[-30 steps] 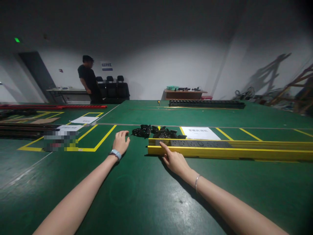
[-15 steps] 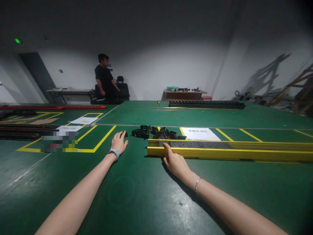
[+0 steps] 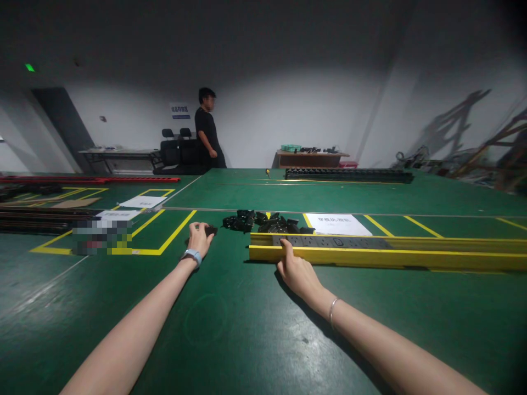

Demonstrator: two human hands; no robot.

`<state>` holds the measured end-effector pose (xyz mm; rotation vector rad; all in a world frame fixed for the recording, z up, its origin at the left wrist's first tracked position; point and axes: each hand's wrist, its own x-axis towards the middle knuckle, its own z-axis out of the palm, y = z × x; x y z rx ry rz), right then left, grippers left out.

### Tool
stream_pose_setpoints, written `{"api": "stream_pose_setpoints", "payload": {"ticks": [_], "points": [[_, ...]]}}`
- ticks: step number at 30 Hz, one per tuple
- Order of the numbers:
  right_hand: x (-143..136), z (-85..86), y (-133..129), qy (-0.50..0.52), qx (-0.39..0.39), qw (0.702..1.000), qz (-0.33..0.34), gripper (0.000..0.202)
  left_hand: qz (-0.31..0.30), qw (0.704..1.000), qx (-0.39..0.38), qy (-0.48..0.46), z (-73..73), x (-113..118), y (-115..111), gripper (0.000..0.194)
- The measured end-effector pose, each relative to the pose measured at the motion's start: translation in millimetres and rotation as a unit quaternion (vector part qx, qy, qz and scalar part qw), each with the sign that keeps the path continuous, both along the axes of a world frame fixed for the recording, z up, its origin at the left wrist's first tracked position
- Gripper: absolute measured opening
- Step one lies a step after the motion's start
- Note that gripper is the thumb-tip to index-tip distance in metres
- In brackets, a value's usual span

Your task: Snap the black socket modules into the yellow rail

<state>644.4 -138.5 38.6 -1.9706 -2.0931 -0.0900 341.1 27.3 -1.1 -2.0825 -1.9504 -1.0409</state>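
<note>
A long yellow channel [image 3: 370, 258] lies across the right half of the green table, with a row of dark socket modules [image 3: 325, 242] inside it. My right hand [image 3: 295, 269] rests at the channel's near wall, its index finger stretched onto the leftmost module and the other fingers curled. To the left, my left hand [image 3: 200, 241] has its fingers round a small black part [image 3: 211, 230] on the table. A pile of black parts [image 3: 275, 224] sits just behind the channel's left end, with more of them between the pile and my left hand.
A white paper sign [image 3: 340, 224] lies behind the channel. Dark rails [image 3: 37, 220] and a red rail [image 3: 123, 180] are at the left. A black rack [image 3: 348, 175] stands at the far side. A person [image 3: 208, 131] is beyond the table.
My left fingers have closed in on the black part, which has turned slightly. My right index finger has shifted a little right with the modules. The person has moved right.
</note>
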Motion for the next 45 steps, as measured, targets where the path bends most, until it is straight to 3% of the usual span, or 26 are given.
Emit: {"api": "stream_pose_setpoints", "payload": {"ticks": [4, 10, 16, 19, 22, 24, 27, 29, 31, 34, 40, 45], "points": [[3, -1.1, 1, -0.010, 0.002, 0.999, 0.033, 0.066, -0.014, 1.000, -0.009, -0.013, -2.2, -4, 5, 0.027], [4, -2.6, 2, -0.036, 0.004, 0.998, 0.052, 0.062, -0.068, 0.998, 0.003, 0.015, -0.7, -2, 2, 0.048], [2, -2.0, 1, -0.028, -0.001, 0.999, 0.039, 0.060, -0.021, 0.999, -0.021, 0.040, 0.3, -2, -1, 0.043], [2, -1.7, 1, -0.028, -0.003, 0.999, 0.039, 0.060, -0.041, 0.999, -0.005, -0.006, 6.5, -2, -2, 0.038], [3, -1.9, 1, -0.024, 0.000, 0.999, 0.042, 0.060, -0.088, 0.990, 0.007, -0.108, 17.7, 5, -6, 0.037], [3, -2.4, 1, -0.023, 0.001, 0.999, 0.043, 0.061, -0.135, 0.969, -0.015, -0.204, 25.1, 14, -11, 0.040], [3, -3.3, 2, -0.024, 0.005, 0.999, 0.044, 0.061, -0.211, 0.908, -0.075, -0.354, 32.8, 33, -21, 0.048], [3, -3.7, 1, -0.024, 0.005, 0.999, 0.046, 0.062, -0.261, 0.868, -0.115, -0.406, 35.7, 46, -29, 0.052], [3, -3.5, 1, -0.023, 0.002, 0.999, 0.046, 0.062, -0.312, 0.838, -0.162, -0.418, 37.4, 56, -37, 0.054], [4, -2.4, 0, -0.020, -0.004, 0.999, 0.045, 0.063, -0.355, 0.815, -0.206, -0.410, 38.4, 65, -47, 0.048], [4, -1.0, -1, -0.018, -0.005, 0.999, 0.047, 0.064, -0.380, 0.760, -0.262, -0.456, 36.6, 64, -47, 0.057], [5, -3.4, 1, -0.020, 0.001, 0.999, 0.048, 0.064, -0.375, 0.743, -0.294, -0.470, 38.6, 56, -47, 0.057]]}}
